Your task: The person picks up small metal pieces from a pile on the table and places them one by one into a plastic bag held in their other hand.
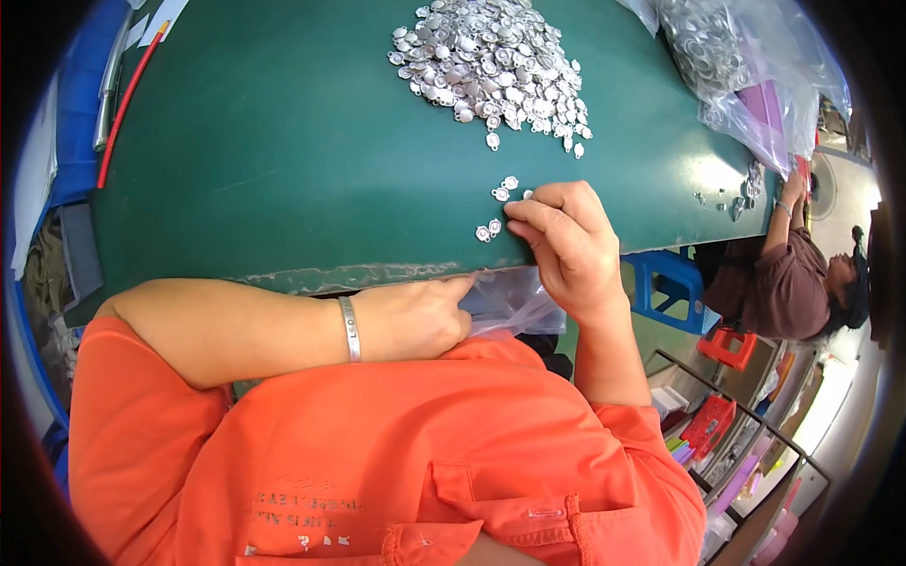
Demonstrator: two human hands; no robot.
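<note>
1. A person in an orange shirt sits at a green desk, seen from above through a wide, curved lens.
2. The right hand reaches over the desk's near edge, its thumb and fingertips drawn close together just above the surface. The fingers hide what lies between them, so I cannot tell whether they grip a piece.
3. Small silver pieces, round with a tiny loop, lie about these fingertips. One single piece sits just beside the fingers, on their far side. One pair lies a little farther from the person, to the left of the fingertips; another pair lies nearer the person, also to the left.
4. A large heap of similar pieces spreads at the far side of the desk, well apart from the right hand.
5. The left hand rests below the desk's edge, by a clear plastic bag. Its index finger points right and the others curl under; I cannot tell whether it grips the bag. A silver bracelet circles that wrist.
6. A red rod lies at the desk's left end.
</note>
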